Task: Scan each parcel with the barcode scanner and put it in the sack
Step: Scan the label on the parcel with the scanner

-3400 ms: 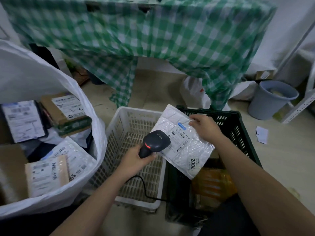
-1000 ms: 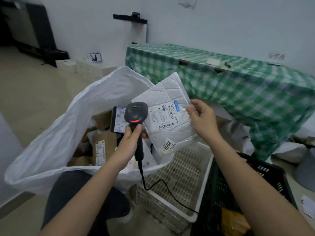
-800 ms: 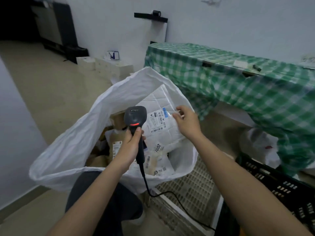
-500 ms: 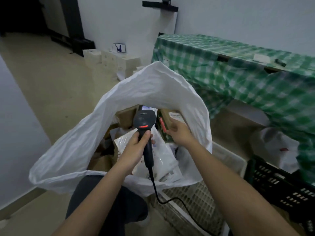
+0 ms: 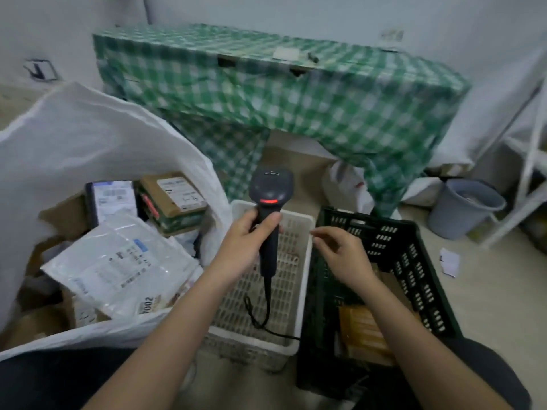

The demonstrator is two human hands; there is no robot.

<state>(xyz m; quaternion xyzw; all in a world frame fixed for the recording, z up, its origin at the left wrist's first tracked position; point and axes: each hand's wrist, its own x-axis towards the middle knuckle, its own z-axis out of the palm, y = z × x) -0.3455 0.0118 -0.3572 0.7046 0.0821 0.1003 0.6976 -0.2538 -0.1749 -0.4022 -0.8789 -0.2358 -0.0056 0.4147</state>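
Observation:
My left hand [image 5: 245, 244] grips the handle of the black barcode scanner [image 5: 270, 202], held upright over the white crate [image 5: 305, 223], its red light on. My right hand [image 5: 343, 255] is empty with loosely curled fingers, hovering over the left rim of the dark green crate [image 5: 414, 247]. The white bubble-mailer parcel [image 5: 118, 267] lies flat on top of other parcels inside the white sack [image 5: 88, 143] on the left. A yellowish parcel [image 5: 358, 327] lies in the dark green crate, partly hidden by my right forearm.
Brown boxes [image 5: 174, 196] and a black-edged parcel [image 5: 111, 196] also fill the sack. A table under a green checked cloth [image 5: 296, 93] stands behind. A grey bucket [image 5: 461, 208] and white rack [image 5: 529, 179] are at right. The scanner's cable [image 5: 260, 315] trails into the white crate.
My right hand let go of the white mailer in the sack and drew back right to the green crate. The scanner moved right, out over the white crate.

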